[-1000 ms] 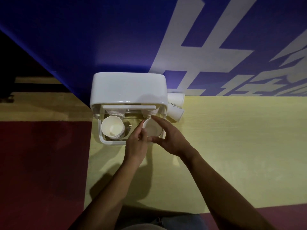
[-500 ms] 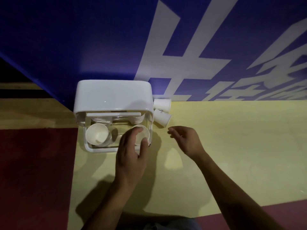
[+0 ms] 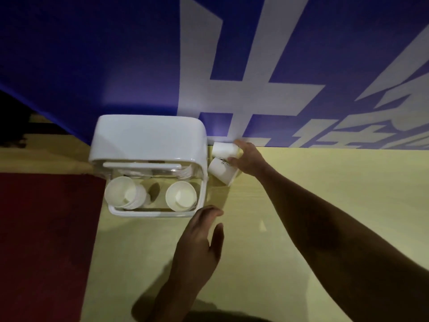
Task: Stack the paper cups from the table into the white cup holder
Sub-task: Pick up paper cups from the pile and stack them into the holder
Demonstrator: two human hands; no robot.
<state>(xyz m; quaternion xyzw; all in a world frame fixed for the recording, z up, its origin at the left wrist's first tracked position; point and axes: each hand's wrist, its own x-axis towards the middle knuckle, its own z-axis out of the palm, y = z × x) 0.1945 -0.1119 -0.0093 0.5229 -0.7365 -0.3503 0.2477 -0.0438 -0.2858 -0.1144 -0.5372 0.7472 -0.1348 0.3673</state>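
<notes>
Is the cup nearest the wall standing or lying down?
Lying on its side: the cup shows its side wall, with the right hand gripping it.

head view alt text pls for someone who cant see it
The right hand grips the far cup of two lying tipped on the yellow table beside the white cup holder, which holds two cup stacks. The left hand is open nearby.

This looks like a public reception or event space rather than a home. A large blue backdrop (image 3: 116, 54) printed with oversized white Chinese characters (image 3: 255, 89) runs along the back of a pale wood-grain desk (image 3: 313, 194). A dark red floor (image 3: 46, 240) lies beside it, and a white cup holder (image 3: 148, 138) stocked with disposable paper cups (image 3: 181, 196) stands on the desk, as at a drinks station.
</notes>
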